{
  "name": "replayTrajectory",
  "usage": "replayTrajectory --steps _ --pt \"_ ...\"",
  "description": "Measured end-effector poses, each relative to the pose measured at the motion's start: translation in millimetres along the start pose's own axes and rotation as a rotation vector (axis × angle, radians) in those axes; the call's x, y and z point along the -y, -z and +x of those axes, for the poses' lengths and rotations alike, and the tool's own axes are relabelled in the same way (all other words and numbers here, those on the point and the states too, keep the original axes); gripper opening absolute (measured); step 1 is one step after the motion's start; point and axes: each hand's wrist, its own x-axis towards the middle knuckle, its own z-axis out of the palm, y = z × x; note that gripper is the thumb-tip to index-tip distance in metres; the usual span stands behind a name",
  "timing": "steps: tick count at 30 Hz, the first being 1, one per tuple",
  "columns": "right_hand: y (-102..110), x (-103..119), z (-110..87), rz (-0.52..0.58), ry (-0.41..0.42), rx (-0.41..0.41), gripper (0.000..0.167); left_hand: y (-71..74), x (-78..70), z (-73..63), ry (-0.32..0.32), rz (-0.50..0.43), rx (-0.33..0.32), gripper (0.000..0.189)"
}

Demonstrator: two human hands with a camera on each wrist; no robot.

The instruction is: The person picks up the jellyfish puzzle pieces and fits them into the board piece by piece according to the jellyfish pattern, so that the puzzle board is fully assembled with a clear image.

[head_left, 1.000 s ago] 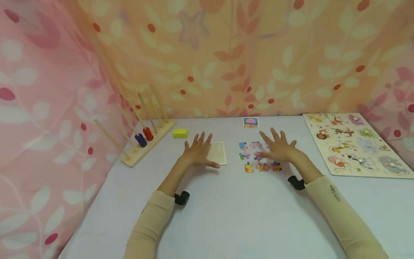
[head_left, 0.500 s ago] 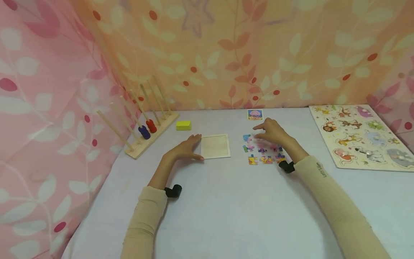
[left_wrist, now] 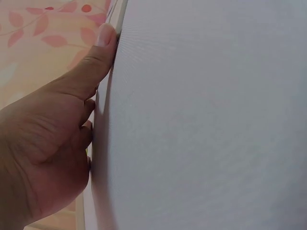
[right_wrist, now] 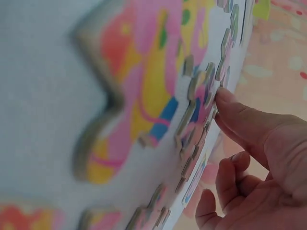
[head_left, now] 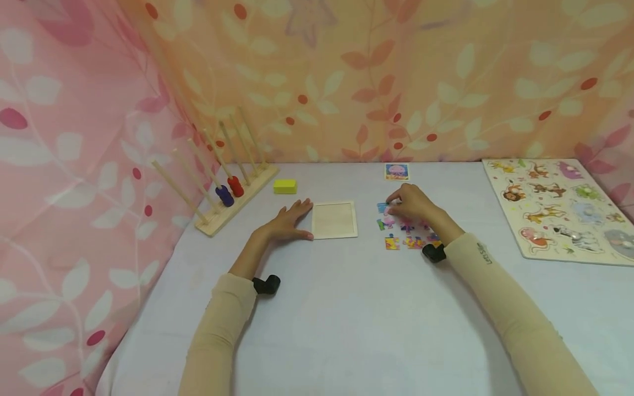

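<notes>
In the head view my left hand (head_left: pixel 283 224) lies at the left side of a shallow, square wooden tray (head_left: pixel 334 220), thumb and fingertips right at its edge. The left wrist view has that hand (left_wrist: pixel 53 139) with its thumb stretched along the pale edge. To the right, several jigsaw puzzle pieces (head_left: pixel 392 243) lie spread in rows on the white table. My right hand (head_left: pixel 417 204) reaches over the back row, thumb and index finger pinching a puzzle piece mostly hidden by them. Seen from the right wrist, the thumb of this hand (right_wrist: pixel 268 153) is low against the pieces, other fingers curled.
A small picture card (head_left: pixel 397 171) lies behind the pieces. A yellow block (head_left: pixel 285 187) and a peg stand (head_left: pixel 238 203) with blue and red beads are at the left. The animal knob puzzle board (head_left: pixel 559 212) occupies the right; patterned cloth hangs behind.
My left hand has drawn back from over the tray to its left edge. My right hand has gone from spread above the pieces to thumb and index closing at the back row.
</notes>
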Motion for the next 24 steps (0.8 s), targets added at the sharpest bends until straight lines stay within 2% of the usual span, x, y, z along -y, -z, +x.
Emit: replayTrajectory --steps 8,12,17,24 --pt "-0.4 9.2 2.8 -0.077 0.028 -0.023 0.033 -1.6 0.4 4.8 -0.009 -0.012 0.017 0.096" --pt "-8.0 33.8 11.0 -0.054 0.034 -0.024 0.034 -2.1 0.7 5.0 -0.016 -0.019 0.017 0.096" --pt "-27.8 73.2 28.1 0.013 0.099 -0.008 0.036 -2.8 2.9 5.1 -0.013 -0.009 0.024 0.096" --pt "-54.9 95.4 52.4 0.053 0.095 -0.006 0.036 -2.0 4.7 7.3 -0.014 -0.004 0.023 0.096"
